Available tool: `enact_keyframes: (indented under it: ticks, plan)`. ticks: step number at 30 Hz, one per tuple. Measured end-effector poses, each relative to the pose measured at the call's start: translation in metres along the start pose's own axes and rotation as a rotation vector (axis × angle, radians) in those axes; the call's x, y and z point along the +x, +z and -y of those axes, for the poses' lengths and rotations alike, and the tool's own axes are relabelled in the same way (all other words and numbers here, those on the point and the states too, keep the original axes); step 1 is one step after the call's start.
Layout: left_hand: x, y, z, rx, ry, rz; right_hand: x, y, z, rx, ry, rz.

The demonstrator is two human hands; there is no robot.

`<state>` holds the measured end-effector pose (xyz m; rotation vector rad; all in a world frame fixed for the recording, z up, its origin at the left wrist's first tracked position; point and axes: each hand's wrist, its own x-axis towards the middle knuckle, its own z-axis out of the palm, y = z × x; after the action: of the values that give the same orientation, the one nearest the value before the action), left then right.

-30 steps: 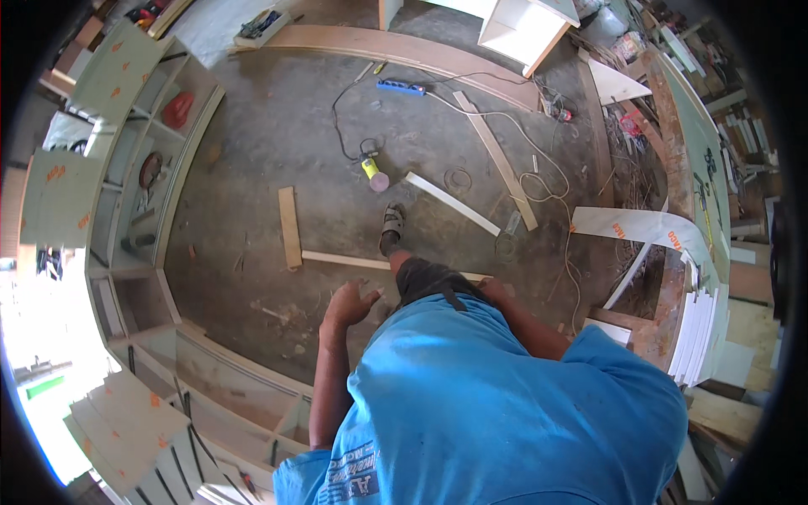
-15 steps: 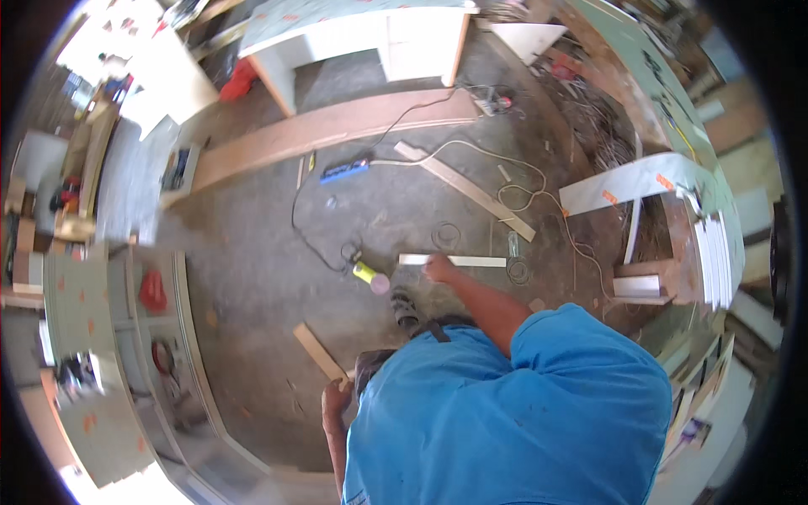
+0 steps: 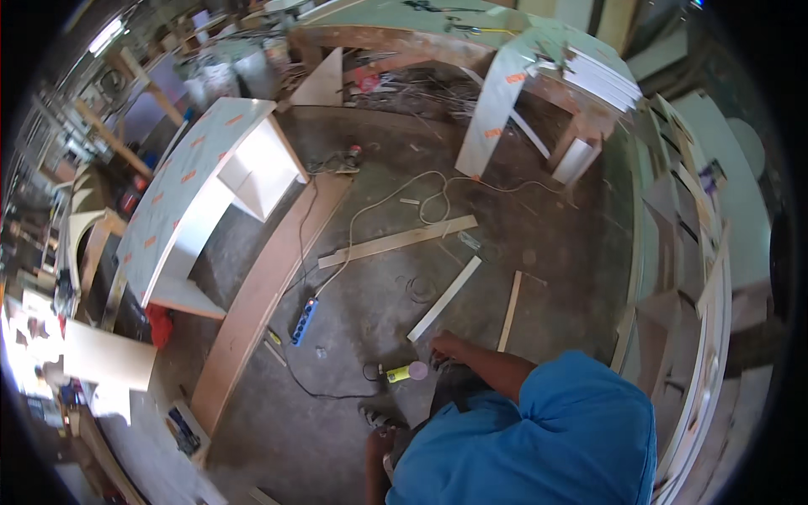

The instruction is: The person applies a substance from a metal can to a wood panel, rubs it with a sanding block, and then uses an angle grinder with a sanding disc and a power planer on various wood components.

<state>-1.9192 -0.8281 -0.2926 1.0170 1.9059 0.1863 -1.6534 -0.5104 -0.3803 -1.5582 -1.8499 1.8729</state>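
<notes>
Had the right hand (image 3: 449, 345) near the lime-yellow power tool with round pink disc (image 3: 401, 374) and the narrow white strip (image 3: 444, 299), both on the grey floor (image 3: 320, 454). Had the left hand (image 3: 381, 440) near a dark strapped sandal (image 3: 378, 417). Could not tell either grip, released or clenched.

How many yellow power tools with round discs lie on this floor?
1: a yellow handheld power tool with a pinkish round disc, on the grey floor, pictured lower-left of the bare right hand. More may be hidden.
</notes>
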Motion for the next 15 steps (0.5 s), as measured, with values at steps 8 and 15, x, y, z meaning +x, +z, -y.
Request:
enact_keyframes:
  ticks: [8,15]
  plan:
    - [-0.044,0.008,0.126,0.243,-0.082,0.287,-0.068,0.121,-0.029,0.862,0.582,-0.282]
    - [-0.074,0.047,0.152,0.092,-0.352,0.228,0.003,0.269,-0.155,1.097,0.799,-0.114]
